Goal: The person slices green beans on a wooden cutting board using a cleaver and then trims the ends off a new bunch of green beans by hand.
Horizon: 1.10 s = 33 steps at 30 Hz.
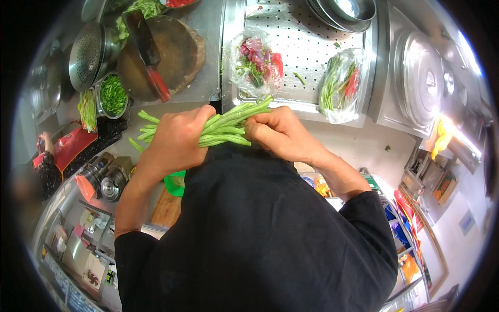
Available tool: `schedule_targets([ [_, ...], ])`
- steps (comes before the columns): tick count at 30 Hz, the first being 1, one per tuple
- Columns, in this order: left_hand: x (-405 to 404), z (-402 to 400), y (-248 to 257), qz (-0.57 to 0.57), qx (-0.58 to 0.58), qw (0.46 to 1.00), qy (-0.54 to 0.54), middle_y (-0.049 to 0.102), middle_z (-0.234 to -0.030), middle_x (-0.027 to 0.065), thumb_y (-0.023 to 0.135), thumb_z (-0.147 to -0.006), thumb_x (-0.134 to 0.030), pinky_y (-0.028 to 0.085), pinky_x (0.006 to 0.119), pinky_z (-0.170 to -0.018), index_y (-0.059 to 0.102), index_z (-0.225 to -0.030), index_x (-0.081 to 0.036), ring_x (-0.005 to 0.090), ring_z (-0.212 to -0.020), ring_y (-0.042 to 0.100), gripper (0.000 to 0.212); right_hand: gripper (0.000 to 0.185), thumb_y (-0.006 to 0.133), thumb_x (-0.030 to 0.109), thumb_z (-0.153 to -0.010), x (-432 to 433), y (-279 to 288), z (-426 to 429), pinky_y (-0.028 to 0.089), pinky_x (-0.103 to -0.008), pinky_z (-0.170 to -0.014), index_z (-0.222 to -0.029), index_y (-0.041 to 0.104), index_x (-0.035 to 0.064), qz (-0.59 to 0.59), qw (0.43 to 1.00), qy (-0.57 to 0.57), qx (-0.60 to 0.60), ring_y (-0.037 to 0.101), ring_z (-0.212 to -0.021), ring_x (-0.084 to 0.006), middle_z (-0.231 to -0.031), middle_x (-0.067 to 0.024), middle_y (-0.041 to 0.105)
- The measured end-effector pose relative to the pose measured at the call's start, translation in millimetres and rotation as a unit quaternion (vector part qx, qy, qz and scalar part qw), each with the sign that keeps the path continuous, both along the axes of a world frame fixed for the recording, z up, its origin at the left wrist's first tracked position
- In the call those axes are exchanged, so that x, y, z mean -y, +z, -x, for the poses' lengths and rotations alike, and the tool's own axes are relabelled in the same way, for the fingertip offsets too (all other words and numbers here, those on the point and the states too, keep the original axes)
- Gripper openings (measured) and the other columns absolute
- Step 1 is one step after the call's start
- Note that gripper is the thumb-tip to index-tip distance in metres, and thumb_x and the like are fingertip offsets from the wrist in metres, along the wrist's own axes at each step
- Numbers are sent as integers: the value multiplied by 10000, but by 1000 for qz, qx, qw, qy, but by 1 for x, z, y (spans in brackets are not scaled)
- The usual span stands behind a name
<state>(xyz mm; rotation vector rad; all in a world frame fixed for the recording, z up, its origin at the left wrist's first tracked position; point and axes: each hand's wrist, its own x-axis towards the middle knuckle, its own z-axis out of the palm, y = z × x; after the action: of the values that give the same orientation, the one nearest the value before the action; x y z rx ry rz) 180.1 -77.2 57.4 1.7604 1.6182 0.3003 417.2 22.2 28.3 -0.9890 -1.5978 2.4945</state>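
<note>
A bunch of long green beans (226,130) lies across my left hand (179,134), whose fingers are wrapped around its middle. Bean ends stick out on both sides of that fist. At the right-hand ends, the thumb and bent fingers of my right hand (276,130) pinch at the tips; whether a single bean is held there is hidden by the fingers. Both hands are in front of my chest, near the counter's edge. Beyond my left hand, a cleaver (142,39) with a red handle rests on a round wooden chopping block (175,58).
A perforated steel drainboard (288,74) carries a plastic bag of reddish leafy vegetables (255,62), a bag of greens and red peppers (341,85) and stacked metal bowls (347,13). Chopped greens fill a bowl (113,95) beside a colander (85,56). Another person's hand (46,142) shows far left.
</note>
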Motion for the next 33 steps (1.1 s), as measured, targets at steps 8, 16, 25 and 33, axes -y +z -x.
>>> schedule_targets([
  [8, -1, 3, -5, 2, 2, 1000, 15, 700, -894, 174, 699, -730, -19, 515, 497, -680, 595, -1075, -59, 427, -830, 670, 363, 261, 600, 156, -981, -3, -1, -5, 475, -349, -619, -822, 656, -44, 32, 999, -6, 0, 553, -634, -143, -681, -105, 602],
  [16, -2, 4, -13, -23, -41, 999, 23, 693, -902, 191, 728, -767, -17, 525, 478, -708, 606, -1082, -54, 432, -859, 670, 339, 110, 641, 50, -937, 8, -6, 0, 467, -339, -591, -841, 665, 3, -327, 939, -30, -102, 591, -613, -213, -711, -110, 619],
  [25, 19, 20, -38, 54, 263, 944, 191, 735, -983, 158, 794, -735, -31, 543, 376, -886, 662, -1223, 7, 271, -909, 716, 507, 146, 640, 29, -937, -4, 17, -16, 433, -287, -572, -802, 651, -26, -111, 950, -175, -232, 551, -618, -109, -724, -57, 638],
  [33, 29, 28, -49, 29, 243, 964, 99, 706, -1138, 91, 775, -779, 0, 553, 347, -924, 527, -1371, 27, 171, -1022, 690, 642, 76, 659, 43, -920, -40, -7, 7, 444, -298, -602, -938, 708, -12, -401, 900, -170, -12, 578, -649, -181, -779, -78, 658],
])
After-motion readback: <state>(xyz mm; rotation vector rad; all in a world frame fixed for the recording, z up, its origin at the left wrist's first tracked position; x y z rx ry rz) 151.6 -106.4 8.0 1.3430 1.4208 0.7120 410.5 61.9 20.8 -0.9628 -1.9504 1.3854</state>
